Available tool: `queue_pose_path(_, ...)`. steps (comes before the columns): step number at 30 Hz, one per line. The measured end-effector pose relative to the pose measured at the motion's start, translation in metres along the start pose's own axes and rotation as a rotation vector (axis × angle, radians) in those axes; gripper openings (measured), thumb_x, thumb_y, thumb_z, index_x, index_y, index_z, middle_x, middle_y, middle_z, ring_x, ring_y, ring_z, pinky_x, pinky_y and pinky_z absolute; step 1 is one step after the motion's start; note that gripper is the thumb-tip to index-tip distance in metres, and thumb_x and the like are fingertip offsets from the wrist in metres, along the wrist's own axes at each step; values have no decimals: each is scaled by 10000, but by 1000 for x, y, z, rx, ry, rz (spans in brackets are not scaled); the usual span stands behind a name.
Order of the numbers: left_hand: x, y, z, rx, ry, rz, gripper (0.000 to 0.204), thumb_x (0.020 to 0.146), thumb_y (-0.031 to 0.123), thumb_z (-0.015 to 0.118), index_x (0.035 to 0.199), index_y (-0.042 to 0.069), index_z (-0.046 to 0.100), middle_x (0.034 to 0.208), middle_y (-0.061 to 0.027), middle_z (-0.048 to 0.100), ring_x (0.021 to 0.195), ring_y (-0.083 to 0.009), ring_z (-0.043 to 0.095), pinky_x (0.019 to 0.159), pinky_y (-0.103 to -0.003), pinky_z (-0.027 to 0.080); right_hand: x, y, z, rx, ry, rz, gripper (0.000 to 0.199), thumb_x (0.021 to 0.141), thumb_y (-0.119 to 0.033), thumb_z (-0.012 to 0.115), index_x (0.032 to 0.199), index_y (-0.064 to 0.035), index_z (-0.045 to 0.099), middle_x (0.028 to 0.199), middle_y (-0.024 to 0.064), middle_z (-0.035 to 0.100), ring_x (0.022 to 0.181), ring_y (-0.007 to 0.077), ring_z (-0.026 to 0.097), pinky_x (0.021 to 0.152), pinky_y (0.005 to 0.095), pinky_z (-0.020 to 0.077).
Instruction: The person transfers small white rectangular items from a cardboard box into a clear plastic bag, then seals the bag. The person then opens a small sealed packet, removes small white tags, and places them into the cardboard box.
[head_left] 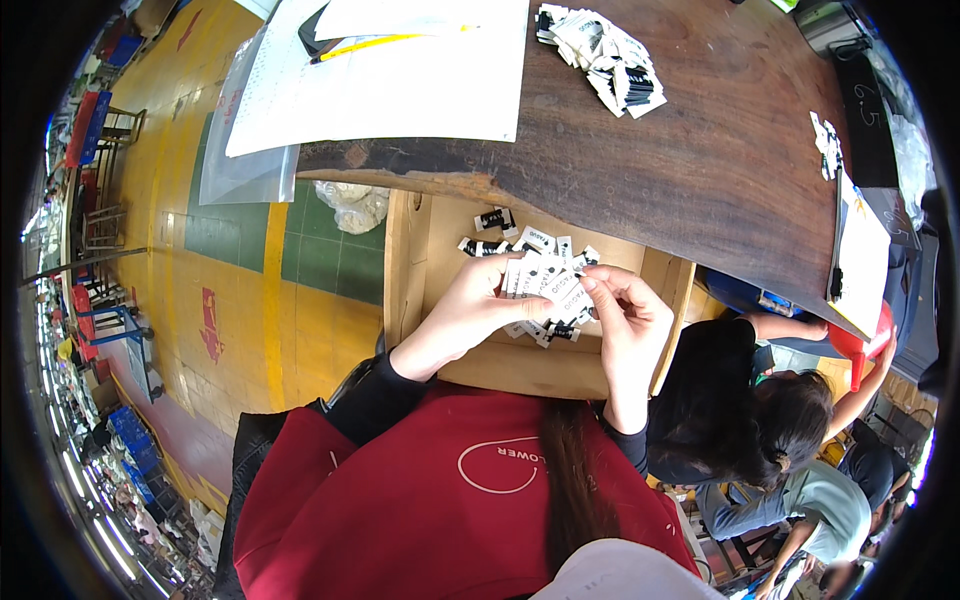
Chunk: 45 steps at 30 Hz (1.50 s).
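Note:
Over an open wooden drawer (520, 367), my left hand (478, 305) grips a fanned bunch of white fabric labels (545, 284) with dark print. My right hand (630, 310) pinches the right edge of the same bunch between thumb and fingers. Below my hands, more loose labels (492, 220), some black and some white, lie scattered in the drawer. A larger heap of labels (605, 60) rests on the brown wooden table (720, 130) beyond the drawer.
White paper sheets (400, 95), a yellow pencil (370, 45) and a clear plastic sleeve (245, 165) lie at the table's left. At its right stand a clipboard (858, 265) and a few labels (826, 145). A co-worker (740, 400) bends close by on the right, near a red object (868, 340).

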<state>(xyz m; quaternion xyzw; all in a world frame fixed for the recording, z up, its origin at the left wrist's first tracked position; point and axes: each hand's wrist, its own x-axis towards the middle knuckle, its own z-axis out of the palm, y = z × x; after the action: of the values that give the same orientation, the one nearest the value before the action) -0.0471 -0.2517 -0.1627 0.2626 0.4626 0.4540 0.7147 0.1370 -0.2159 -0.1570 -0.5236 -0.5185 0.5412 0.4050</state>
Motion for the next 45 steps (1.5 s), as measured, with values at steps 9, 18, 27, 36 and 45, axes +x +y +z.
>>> queue_pose_path(9,-2,3,-4,40,9,-32,307,860,28,752,1152,-25,678,1074,-79,722,983,-125,664,892,-291,525,-6,1,1,25,60,6,101,893,4,715,993,18,730,792,22,687,634,41,526,579,185,412)
queue_pose_path(18,-6,14,-17,71,96,-11,336,844,43,772,1155,-37,674,1069,-71,721,977,-121,668,893,-291,523,9,-7,-39,-183,9,142,184,900,-45,705,1072,17,729,953,70,729,764,93,610,683,223,477)
queue_pose_path(27,-1,4,0,97,-101,-89,327,908,126,741,1191,-4,641,1073,-30,691,979,-88,640,849,-270,527,4,-6,1,-34,-136,-13,187,849,14,735,1037,17,731,925,69,671,751,82,613,702,221,495)
queue_pose_path(36,-9,19,-12,-104,-121,-108,371,1035,183,533,1309,-67,550,1267,-177,637,1127,-257,660,1001,-374,531,7,-6,-18,191,-76,-36,55,869,53,708,922,38,707,879,40,647,752,75,576,695,208,457)
queue_pose_path(45,-3,12,-9,35,-31,-72,324,1009,145,586,1254,-68,594,1175,-143,683,1093,-218,673,964,-346,546,4,0,-25,-34,-132,-6,98,873,7,722,965,40,713,918,54,653,766,84,586,713,222,464)
